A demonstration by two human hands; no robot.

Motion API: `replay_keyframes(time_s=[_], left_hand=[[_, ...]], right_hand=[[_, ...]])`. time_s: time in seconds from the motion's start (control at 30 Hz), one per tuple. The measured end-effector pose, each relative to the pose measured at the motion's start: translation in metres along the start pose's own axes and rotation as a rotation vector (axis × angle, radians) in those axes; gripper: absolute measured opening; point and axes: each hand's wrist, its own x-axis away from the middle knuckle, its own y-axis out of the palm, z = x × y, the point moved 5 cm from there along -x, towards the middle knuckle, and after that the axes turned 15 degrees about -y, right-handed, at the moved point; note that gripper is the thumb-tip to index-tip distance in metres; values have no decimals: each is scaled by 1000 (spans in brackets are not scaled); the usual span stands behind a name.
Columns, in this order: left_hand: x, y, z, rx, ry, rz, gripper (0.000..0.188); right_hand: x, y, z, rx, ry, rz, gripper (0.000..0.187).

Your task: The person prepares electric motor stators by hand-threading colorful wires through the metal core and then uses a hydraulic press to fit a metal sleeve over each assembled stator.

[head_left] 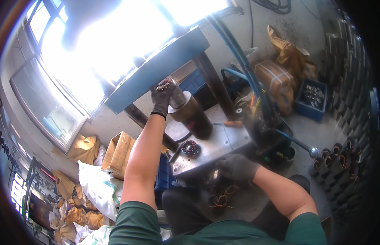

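My left hand (160,101), in a dark glove, is wrapped round a metal motor stator (177,100) with coloured wire windings at its top end. The stator stands on a dark steel cylinder (194,118) with a pale flange, under the blue crossbeam of a press (161,69). My right hand (239,168), also gloved, is low by the front edge of the metal table (226,141). Blur and shadow hide its fingers and anything in them. A round wire-wound part (190,149) lies on the table. Below the right hand, dark parts with yellowish wires (221,199) show dimly.
A screwdriver (230,123) with an orange handle lies on the table's right side. A ball-ended lever (300,143) sticks out at the right. Several wire-wound cylinders (337,157) stand on the floor there, near a blue bin (311,100). Cardboard (118,155) and white sacks (96,185) are at the left.
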Motion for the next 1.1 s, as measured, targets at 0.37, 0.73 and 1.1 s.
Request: replay_keyframes(time_s=[0.37, 0.73, 1.1], left_hand=[[35, -56, 22, -619, 302, 319, 81], [97, -135, -63, 452, -8, -39, 65], [371, -283, -355, 360, -327, 252, 43]], right_hand=[[-15, 19, 8, 34, -76, -146, 21], [-8, 9, 0, 138, -141, -74, 22], [-17, -74, -67, 175, 94, 101, 30]])
